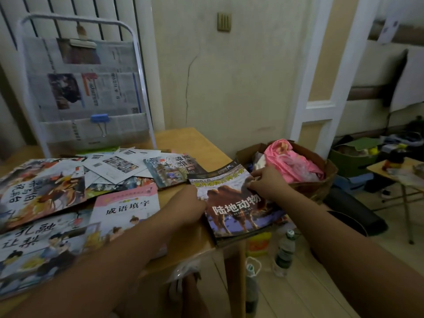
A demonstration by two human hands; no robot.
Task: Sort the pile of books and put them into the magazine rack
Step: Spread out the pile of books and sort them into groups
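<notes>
Nearest the viewer, two bare forearms reach forward over a light wooden table (183, 143). Glossy, flat picture books (41, 244) with illustrated covers lie spread over the table's left half, among them a pink-topped workbook (128, 203). At the table's right corner lies the camel book (236, 207), a thin glossy volume on a small stack that overhangs the edge. The left hand (185, 203) rests at its left edge, fingers curled; whether they grip the cover cannot be told. The right hand (266, 182) pinches the book's upper right corner, fingers bent. Beyond the books, loose white printed sheets (119, 166) are scattered. At the table's far left stands the magazine rack (85, 88), a white tubular frame with clear pockets holding folded newspapers and a blue binder clip (99, 118). To the right, beside the table, a brown basket (321, 180) holds pink cloth. Plastic bottles (284, 253) stand on the floor below.
</notes>
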